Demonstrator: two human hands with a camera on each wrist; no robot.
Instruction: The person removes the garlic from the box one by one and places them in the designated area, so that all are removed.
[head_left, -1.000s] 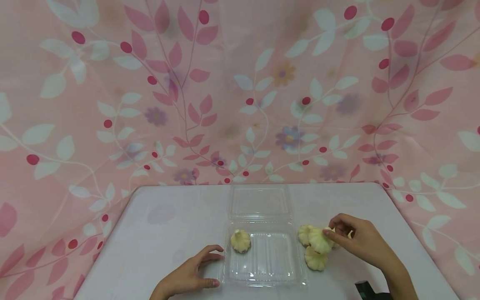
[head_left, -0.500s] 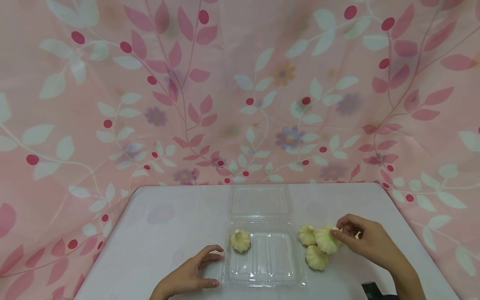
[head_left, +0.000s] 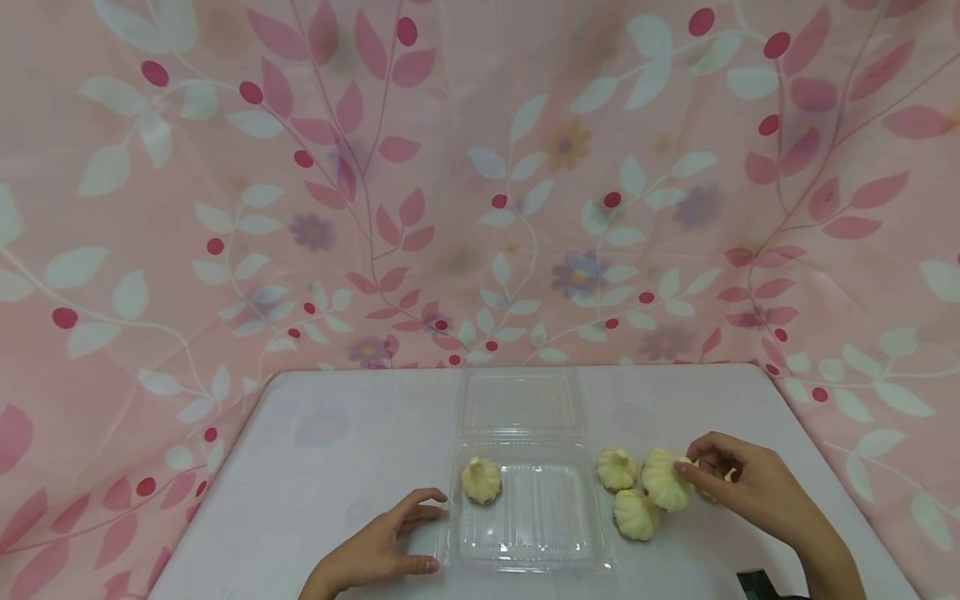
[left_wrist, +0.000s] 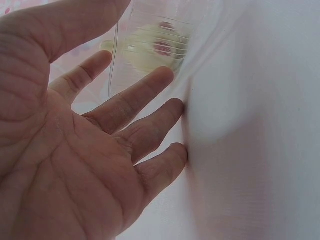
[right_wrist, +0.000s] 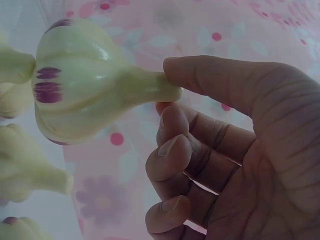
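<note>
My right hand (head_left: 750,483) pinches a garlic bulb (head_left: 665,479) by its stem, between thumb and fingertips. The right wrist view shows that bulb (right_wrist: 80,82) lying sideways in the grip, pale with purple streaks at its base. Two more garlic bulbs sit on the table just left of it, one behind (head_left: 617,469) and one in front (head_left: 636,515); another is mostly hidden by the right hand. My left hand (head_left: 386,537) has its fingers spread at the left wall of a clear plastic box (head_left: 540,554). Inside that box, at its back left, stands one garlic bulb (head_left: 481,481).
The clear lid (head_left: 520,404) is folded back flat behind the box. A black object (head_left: 757,583) shows at the front edge beside the right forearm. Pink floral cloth (head_left: 450,167) hangs behind the white table (head_left: 337,450).
The right hand has drawn the pinched garlic bulb to the right, away from the others, which show more fully. The left hand has stayed where it was.
</note>
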